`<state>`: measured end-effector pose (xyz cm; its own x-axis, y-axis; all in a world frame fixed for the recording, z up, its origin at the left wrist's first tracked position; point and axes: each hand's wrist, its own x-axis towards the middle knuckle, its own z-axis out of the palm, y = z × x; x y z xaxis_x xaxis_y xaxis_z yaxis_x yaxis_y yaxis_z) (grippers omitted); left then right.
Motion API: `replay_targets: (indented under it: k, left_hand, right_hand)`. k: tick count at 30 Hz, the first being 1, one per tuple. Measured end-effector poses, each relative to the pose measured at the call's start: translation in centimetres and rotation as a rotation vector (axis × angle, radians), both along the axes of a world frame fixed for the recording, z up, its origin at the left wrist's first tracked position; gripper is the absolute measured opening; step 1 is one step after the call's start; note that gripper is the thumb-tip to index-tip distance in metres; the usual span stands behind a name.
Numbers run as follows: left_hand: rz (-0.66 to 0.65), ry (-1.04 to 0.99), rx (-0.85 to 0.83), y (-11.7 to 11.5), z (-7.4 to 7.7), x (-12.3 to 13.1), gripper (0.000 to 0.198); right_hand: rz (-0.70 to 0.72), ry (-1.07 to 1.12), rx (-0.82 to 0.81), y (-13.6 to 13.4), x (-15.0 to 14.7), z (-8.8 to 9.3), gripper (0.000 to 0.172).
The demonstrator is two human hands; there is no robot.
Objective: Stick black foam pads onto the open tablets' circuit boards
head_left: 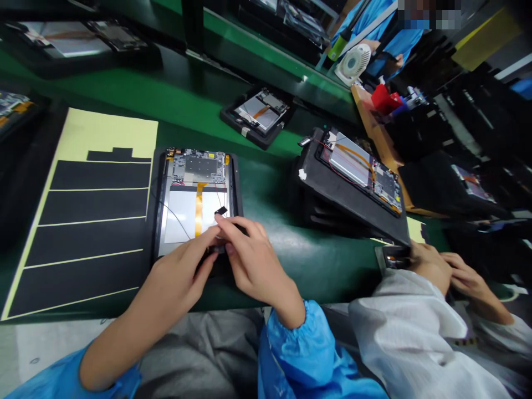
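Observation:
An opened tablet lies in a black tray right in front of me, its circuit board at the far end and a silver battery below, crossed by an orange ribbon cable. My left hand and my right hand meet over the tablet's near right corner, fingers closed in a pinch. What sits between the fingertips is mostly hidden. A small black piece shows just past my right fingertips, near thin wires. To the left lies a yellow sheet with black strips on it.
Right of me, another opened tablet rests on a tilted stack of black trays. A further tablet sits behind on the green bench. A co-worker's hands work at the right. A white fan stands at the back.

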<state>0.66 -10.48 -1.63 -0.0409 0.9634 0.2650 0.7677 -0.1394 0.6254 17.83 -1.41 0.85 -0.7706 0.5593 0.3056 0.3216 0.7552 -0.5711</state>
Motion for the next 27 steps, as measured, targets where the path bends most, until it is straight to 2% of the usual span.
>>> replay_targets:
  k: [2,9,16,21,24,27]
  left_hand:
    - [-0.012,-0.037,-0.033,0.3,0.3,-0.2,0.037]
    - [-0.119,-0.063,-0.027,1.1,0.8,-1.2,0.040]
    - [-0.183,-0.043,-0.024,1.5,0.5,-1.6,0.046]
    - [-0.209,-0.026,0.003,1.2,0.4,-1.0,0.049]
    - [-0.208,-0.038,0.018,1.1,0.3,-0.8,0.046]
    - [-0.204,-0.055,0.018,1.1,0.3,-0.9,0.043]
  right_hand:
    - [0.000,-0.040,0.043,0.6,0.3,-0.2,0.065]
    - [-0.103,0.079,0.063,0.3,1.6,-1.4,0.059]
    - [-0.052,-0.058,-0.021,1.0,1.3,-0.7,0.060]
    - [0.001,-0.006,-0.070,1.5,1.9,-0.6,0.057]
    - [-0.035,-0.020,-0.066,1.2,2.0,-0.2,0.064]
    - [-0.138,-0.030,-0.051,0.7,1.3,0.2,0.066]
